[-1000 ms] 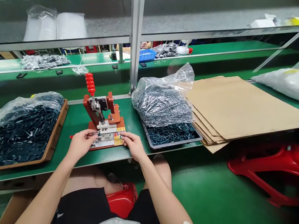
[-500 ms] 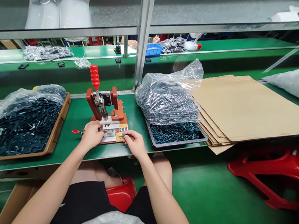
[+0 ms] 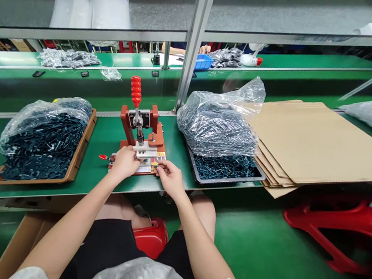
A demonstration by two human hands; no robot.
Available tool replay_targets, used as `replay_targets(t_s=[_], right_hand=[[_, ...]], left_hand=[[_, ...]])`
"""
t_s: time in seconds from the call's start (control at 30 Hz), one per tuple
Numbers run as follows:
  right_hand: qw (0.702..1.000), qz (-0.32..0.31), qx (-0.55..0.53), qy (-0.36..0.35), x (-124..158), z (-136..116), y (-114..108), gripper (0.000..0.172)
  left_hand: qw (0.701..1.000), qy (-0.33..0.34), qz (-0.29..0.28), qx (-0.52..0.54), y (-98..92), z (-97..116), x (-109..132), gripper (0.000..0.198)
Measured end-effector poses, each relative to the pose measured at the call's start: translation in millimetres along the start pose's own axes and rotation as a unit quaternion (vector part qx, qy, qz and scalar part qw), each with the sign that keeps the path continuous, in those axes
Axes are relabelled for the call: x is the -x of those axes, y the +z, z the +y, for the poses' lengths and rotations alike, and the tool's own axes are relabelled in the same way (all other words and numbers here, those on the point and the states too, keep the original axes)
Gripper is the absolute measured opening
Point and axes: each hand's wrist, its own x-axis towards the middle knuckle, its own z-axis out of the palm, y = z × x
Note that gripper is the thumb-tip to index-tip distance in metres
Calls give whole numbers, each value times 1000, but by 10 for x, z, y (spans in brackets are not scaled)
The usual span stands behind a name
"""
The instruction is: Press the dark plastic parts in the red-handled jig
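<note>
A hand press with a red grip (image 3: 136,91) and a brown-red frame stands on the green bench before me. Its pale clamp block (image 3: 145,150) sits over a small metal nest at the front. My left hand (image 3: 125,164) rests at the left side of this nest, fingers curled against it; whatever they hold is hidden. At the nest's right end, my right hand (image 3: 170,178) pinches a small, thin dark part, too small to make out fully. Under the right fingers lies a plate with yellow markings (image 3: 160,156), partly covered.
Left is a brown tray (image 3: 72,170) heaped with bagged dark parts (image 3: 43,144). A dark tray (image 3: 232,181) of small parts under a plastic bag (image 3: 218,125) stands right, beside stacked cardboard sheets (image 3: 328,142). A metal post (image 3: 195,43) rises behind; a co-worker's hand (image 3: 205,49) shows beyond.
The view has shifted, so the bench things sit farther right in the picture. Relative to the press, my right hand has come left, closer to the nest. My left hand stays at the nest.
</note>
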Motion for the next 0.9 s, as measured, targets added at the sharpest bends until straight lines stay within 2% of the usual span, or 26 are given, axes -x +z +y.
replay_targets(t_s=[0.1,0.2,0.33,0.47,0.6,0.67,0.73,0.77,0.83,0.9], right_hand=[[996,8,75,-47,-42,-74,15,19],[977,-4,177,-117,-171,-202,68,12],[967,-52,227,-107,-368,-290,201,14],[961,-90,235,-116,-420,-241,291,24],[952,-56,264,-145,-374,-154,305,25],[950,-40,267,-158,-364,-123,306,26],[950,-31,259,-171,-366,-108,309,28],[951,-28,254,-177,-369,-106,312,28],[951,-28,247,-183,-376,-115,317,27],[952,-32,246,-180,-379,-133,318,26]], left_hand=[[999,9,5,-50,-13,-1,1,24],[998,27,-43,-44,-102,-27,-10,28],[993,56,-100,-22,-221,-91,-34,33],[995,51,-84,-7,-215,-112,-38,34],[997,45,-61,-14,-164,-59,3,27],[997,66,-48,-9,-158,-45,82,23],[994,110,-6,-3,-167,-92,215,22],[991,125,44,-1,-175,-147,292,22],[974,103,200,8,-193,-312,420,25],[936,13,345,70,-199,-478,460,35]])
